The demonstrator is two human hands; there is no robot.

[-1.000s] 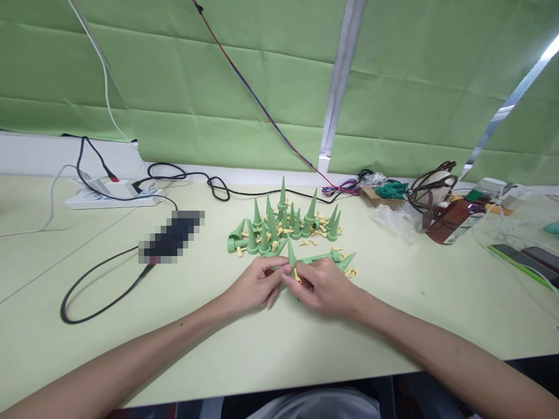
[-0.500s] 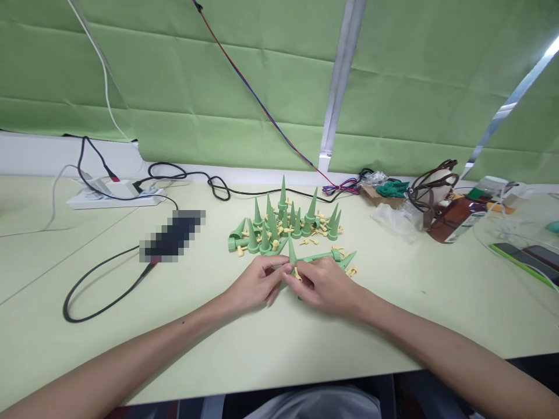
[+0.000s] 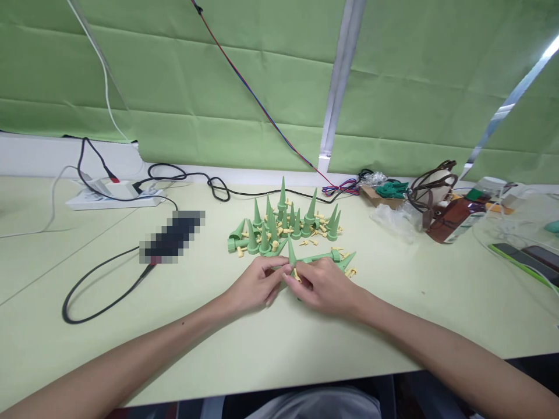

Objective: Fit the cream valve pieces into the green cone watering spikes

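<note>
Close to the front of a cluster of parts, my left hand [image 3: 257, 284] and my right hand [image 3: 325, 286] meet around a green plastic watering spike [image 3: 292, 252], its tip pointing up. The left fingers are closed on its lower part. My right thumb and fingers grip it from the other side, with a small yellow valve piece [image 3: 297, 276] showing between them. Fingers cover the spike's base. Just beyond stand several upright green spikes [image 3: 252, 240], mixed with small yellow pieces [image 3: 274, 245]. A green tube with a cap [image 3: 335, 254] lies behind my right hand.
To the left lie a blurred-out dark device [image 3: 172, 235] with a black cable and a white power strip [image 3: 116, 198]. On the right are a plastic bag [image 3: 395, 221], a tilted brown bottle [image 3: 456, 221] and phones [image 3: 524, 262]. The table's near edge [image 3: 271, 390] runs before my lap.
Both hands keep their hold on the spike in nearly the same place. Only a very slight shift of the view shows.
</note>
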